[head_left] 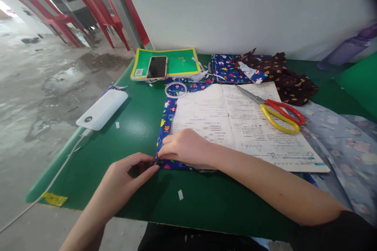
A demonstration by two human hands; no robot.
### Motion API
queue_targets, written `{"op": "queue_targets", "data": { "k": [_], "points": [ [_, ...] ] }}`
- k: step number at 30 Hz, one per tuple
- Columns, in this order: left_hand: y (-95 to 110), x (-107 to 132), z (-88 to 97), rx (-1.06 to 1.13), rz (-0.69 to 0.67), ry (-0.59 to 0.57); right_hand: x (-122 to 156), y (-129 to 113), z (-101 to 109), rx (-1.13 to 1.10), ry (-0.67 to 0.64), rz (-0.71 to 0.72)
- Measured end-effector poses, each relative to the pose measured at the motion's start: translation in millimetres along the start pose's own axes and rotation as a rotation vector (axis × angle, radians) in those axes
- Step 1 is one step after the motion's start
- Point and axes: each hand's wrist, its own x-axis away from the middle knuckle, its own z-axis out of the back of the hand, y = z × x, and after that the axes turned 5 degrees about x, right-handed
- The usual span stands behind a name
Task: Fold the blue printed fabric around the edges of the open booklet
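An open book (203, 110) lies on a blue cartoon-print fabric (166, 125) whose border shows along its left, top and bottom edges. At the near left corner, my left hand (125, 178) pinches the fabric between thumb and fingertips. My right hand (184, 147) rests over the book's lower left part, its bent fingers closed on the fabric edge beside the left fingertips. The exact grip of the right fingertips is partly hidden. Scissors (262, 102) with one red and one yellow handle lie across the right page. A roll of clear tape (176, 90) sits at the book's top left.
A white power bank (102, 109) with a cable lies at the table's left edge. Behind are a phone (157, 67) on a green book (179, 57), brown fabric (282, 74) and a purple bottle (346, 51). Pale printed fabric (338, 137) spreads at right. Paper scraps dot the green table (129, 133).
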Motion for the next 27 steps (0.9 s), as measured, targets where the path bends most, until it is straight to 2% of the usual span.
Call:
{"op": "queue_targets", "data": {
  "k": [3,6,10,13,17,21,27],
  "points": [
    [-4,1,-8.4,-0.063,0.017,0.065,-3,-1,-2,0.070,-0.024,0.004],
    [-8,0,-14.8,-0.127,-0.011,0.129,-4,1,-9,0.095,0.011,0.008],
    [-8,-1,-18.9,-0.184,-0.098,0.184,-2,4,-18,0.228,0.116,-0.023],
    [-8,-2,-20.3,-0.197,-0.128,0.183,1,3,-17,0.325,0.218,-0.073],
    [-6,0,-21.5,-0.256,-0.189,0.232,1,1,-11,0.385,0.312,0.055],
    [-1,2,-22.3,-0.321,-0.298,0.280,-1,3,-13,0.442,0.273,0.190],
    [3,2,-24.9,-0.364,-0.362,0.338,-2,6,-15,0.494,0.233,0.213]
  ]
}}
